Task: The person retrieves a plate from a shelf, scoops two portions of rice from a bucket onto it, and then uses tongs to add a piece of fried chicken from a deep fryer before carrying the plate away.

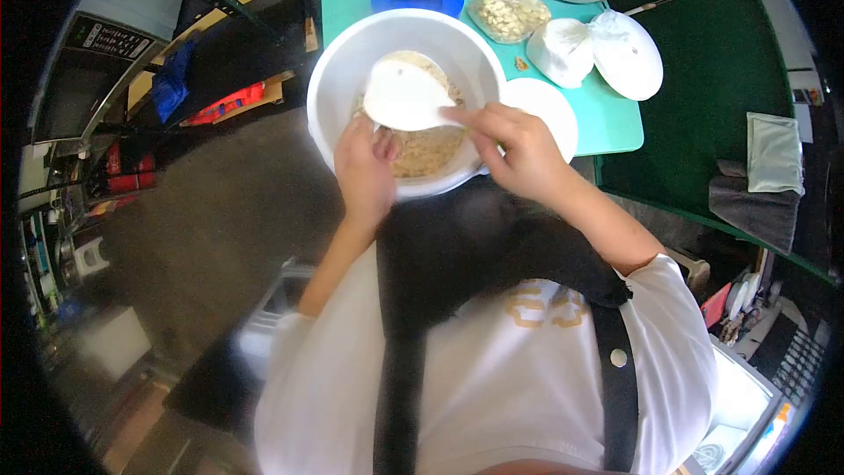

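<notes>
White paddle [403, 97] is in the right hand [523, 148], over a bowl [341, 84].

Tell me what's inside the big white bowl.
A light-brown, grainy-looking mix lies in the bowl. The white paddle in the right hand, and the left hand, cover part of it; what lies beneath them is hidden.

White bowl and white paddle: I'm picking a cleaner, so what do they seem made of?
White bowl: probably plastic, soft sheen; it looks smooth and evenly white. White paddle: likely plastic, smooth-looking and pale; brightness leaves its finish open.
</notes>
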Available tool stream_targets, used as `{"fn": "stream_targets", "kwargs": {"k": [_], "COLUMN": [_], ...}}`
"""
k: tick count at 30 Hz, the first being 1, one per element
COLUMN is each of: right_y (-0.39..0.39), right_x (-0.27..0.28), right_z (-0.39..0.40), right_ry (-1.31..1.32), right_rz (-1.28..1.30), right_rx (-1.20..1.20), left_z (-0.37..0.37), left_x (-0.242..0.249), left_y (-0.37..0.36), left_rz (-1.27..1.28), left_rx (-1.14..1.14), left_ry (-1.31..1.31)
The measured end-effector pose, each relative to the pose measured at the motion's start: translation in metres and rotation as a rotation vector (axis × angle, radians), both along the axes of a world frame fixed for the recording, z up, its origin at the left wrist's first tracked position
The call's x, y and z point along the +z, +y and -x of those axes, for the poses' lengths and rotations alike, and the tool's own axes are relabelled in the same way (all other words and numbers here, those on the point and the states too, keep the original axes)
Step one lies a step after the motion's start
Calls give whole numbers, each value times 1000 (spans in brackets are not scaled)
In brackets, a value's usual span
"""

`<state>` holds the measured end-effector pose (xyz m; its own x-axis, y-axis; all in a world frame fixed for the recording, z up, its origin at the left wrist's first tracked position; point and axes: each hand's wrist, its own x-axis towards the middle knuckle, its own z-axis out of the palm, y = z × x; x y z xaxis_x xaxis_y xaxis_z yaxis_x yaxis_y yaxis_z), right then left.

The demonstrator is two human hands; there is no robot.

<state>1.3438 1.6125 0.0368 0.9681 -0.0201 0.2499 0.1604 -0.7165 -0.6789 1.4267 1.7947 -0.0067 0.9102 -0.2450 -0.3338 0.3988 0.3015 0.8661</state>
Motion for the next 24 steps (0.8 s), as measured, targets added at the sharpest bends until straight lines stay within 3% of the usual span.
{"fn": "stream_targets", "kwargs": {"k": [2,9,11,19,22,23,24], "right_y": [-9,1,-7,0,-3,-11,-15], "right_x": [-4,-12,-6,-13,-24,-15,-18], "right_z": [-7,-8,3,-16,-8,-7,-11], "right_ry": [-15,-94,70,4,-18,152,150], "right_rz": [9,-109,-126,-274,-199,-278,-275], "right_rx": [-13,19,61,13,60,18,16], "left_z": [0,-3,-2,1,4,5,4], "left_x": [1,-10,-7,-5,-7,-7,-7], "left_y": [-4,3,3,4,6,5,5], "left_rz": [124,40,49,0,11,-22,-18], "left_rx": [46,67,71,19,31,34,32], "left_ry": [19,21,2,-31,-28,-16,-18]}}
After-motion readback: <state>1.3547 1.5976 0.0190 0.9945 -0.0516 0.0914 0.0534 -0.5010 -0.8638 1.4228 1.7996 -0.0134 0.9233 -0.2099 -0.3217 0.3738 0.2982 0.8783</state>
